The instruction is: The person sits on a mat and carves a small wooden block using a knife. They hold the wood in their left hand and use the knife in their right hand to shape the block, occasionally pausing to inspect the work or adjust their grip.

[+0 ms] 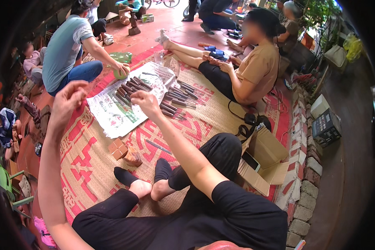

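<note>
My left hand point(71, 96) is raised above the mat, its fingers curled toward the thumb. My right hand point(146, 101) is closed too, held over the near edge of a white printed sheet point(112, 118). Whether anything thin is pinched in either hand cannot be made out. Beyond my right hand, several dark-handled carving tools point(131, 88) lie heaped on the sheet. More such tools point(181, 98) lie to its right on the patterned mat point(81, 156). Nearer my feet are a flat grey strip point(158, 147), a brown block with a crossed top point(118, 148) and a small container point(133, 157).
An open cardboard box point(271, 152) and a black camera point(250, 119) are to my right, before a brick edging point(298, 183). A person in a tan shirt point(258, 71) sits at right; another in light blue point(66, 54) crouches at left, one hand on a round green object point(121, 73).
</note>
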The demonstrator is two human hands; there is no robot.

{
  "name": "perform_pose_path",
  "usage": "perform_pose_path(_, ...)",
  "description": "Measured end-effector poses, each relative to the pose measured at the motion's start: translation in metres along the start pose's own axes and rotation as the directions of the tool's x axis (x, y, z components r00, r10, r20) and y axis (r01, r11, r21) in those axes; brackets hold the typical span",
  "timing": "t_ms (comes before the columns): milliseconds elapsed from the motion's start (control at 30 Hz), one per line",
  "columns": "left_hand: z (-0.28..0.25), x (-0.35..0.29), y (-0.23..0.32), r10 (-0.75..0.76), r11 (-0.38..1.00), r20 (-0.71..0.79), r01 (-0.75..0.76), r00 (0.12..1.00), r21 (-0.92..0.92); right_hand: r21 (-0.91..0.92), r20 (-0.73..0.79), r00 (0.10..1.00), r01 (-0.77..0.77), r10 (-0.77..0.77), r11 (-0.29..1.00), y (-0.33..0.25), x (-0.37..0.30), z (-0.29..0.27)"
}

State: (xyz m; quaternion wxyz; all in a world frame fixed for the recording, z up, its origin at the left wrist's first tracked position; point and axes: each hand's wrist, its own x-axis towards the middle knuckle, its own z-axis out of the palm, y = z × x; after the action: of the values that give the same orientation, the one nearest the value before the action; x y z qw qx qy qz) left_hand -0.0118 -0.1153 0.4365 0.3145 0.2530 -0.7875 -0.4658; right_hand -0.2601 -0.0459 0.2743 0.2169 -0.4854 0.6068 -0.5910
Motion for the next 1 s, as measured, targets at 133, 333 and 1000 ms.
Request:
perform_pose_path(133,0.000,-0.052,0.009,0.074,0.939,-0.045,-0.055,0.996,0.338,-0.336,0.082,0.967,0.256,-0.243,0.907,-0.060,0.034,-0.006)
perform_pose_path(333,0.071,-0.073,0.076,0.118,0.036,0.365,-0.371,0.924,0.928,-0.623,0.679,0.722,0.663,-0.135,0.415,-0.043,0.074,-0.020)
perform_pose_path(1000,0.187,-0.122,0.205,0.211,0.285,0.832,-0.846,0.513,0.450,-0.224,0.967,0.253,0.763,0.038,0.607,-0.025,-0.055,0.006)
